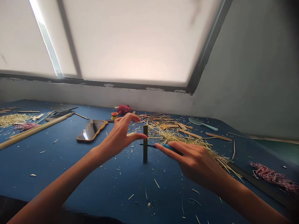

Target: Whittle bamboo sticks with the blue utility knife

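A dark, narrow bamboo piece (145, 155) stands upright on the blue table in front of me. My left hand (119, 131) is beside its upper part, the thumb tip against it and the fingers spread apart above, not wrapped round it. In my right hand (197, 158) is a craft knife (168, 147) with a blue-and-black handle, gripped from the right. Its thin dark blade points left and lies across the bamboo piece around mid-height. Whether the blade has cut into it I cannot tell.
Behind my right hand spreads a heap of thin bamboo shavings (173, 135). A phone (91, 132) and a long bamboo rod (37, 129) lie to the left. Farther right are a hairbrush (202, 122) and red-and-white string (273, 177). A dark red figurine (123, 109) sits near the wall.
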Motion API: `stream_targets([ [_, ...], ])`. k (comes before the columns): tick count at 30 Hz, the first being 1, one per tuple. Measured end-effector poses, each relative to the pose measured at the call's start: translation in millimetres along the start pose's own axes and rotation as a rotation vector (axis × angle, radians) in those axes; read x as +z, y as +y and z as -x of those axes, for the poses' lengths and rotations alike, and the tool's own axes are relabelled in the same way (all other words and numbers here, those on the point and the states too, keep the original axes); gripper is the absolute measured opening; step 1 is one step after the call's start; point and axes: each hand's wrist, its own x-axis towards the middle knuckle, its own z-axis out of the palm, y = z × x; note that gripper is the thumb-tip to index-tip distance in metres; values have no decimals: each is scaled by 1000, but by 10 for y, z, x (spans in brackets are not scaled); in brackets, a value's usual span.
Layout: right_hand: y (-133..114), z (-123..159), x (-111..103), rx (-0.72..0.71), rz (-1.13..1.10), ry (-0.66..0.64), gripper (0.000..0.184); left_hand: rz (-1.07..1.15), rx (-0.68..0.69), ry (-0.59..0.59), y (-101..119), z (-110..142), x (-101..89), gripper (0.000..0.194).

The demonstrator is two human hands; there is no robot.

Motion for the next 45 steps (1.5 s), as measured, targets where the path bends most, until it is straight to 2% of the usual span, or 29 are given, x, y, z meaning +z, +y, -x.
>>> stream_targets([
  [2,-7,3,38,2,-19,-20,66,226,-80,-83,-132,-118,68,53],
  [4,-17,17,79,12,-36,-25,68,431,-177,-309,-257,-220,188,44],
  [5,-22,29,95,20,-43,-20,68,473,-221,-356,-308,-256,257,44],
  [7,-28,64,113,37,-54,-1,68,457,-257,-337,-388,-298,390,39],
  [9,-21,110,110,54,-62,6,69,347,-231,-265,-455,-315,495,33],
  [12,20,182,103,86,-64,-7,70,-21,-169,-199,-571,-353,592,21],
  [14,58,222,135,106,-62,-8,70,-327,-173,-217,-651,-404,640,18],
  [16,91,256,209,117,-59,-9,70,-540,-219,-279,-707,-457,697,24],
  [20,109,313,414,130,-84,-53,73,-677,-283,-415,-727,-481,857,40],
  [24,100,374,513,151,-165,-116,74,-694,-290,-448,-728,-433,945,36],
  [27,127,416,510,178,-212,-108,72,-600,-333,-419,-715,-430,839,36],
  [30,175,435,495,221,-264,-55,67,-286,-332,-387,-620,-432,612,38],
  [34,205,422,432,250,-315,54,62,239,-251,-377,-348,-327,365,39],
  [37,154,376,311,286,-370,179,58,373,-225,-322,-115,-177,319,35],
  [39,77,308,203,404,-500,287,52,405,-224,-280,10,-84,330,32],
  [41,-18,193,96,603,-707,349,47,412,-225,-239,92,-16,344,29],
  [43,-103,33,17,765,-925,335,50,414,-208,-212,131,25,347,26],
  [45,-158,-152,-18,811,-1111,279,52,429,-186,-206,134,49,338,24],
])
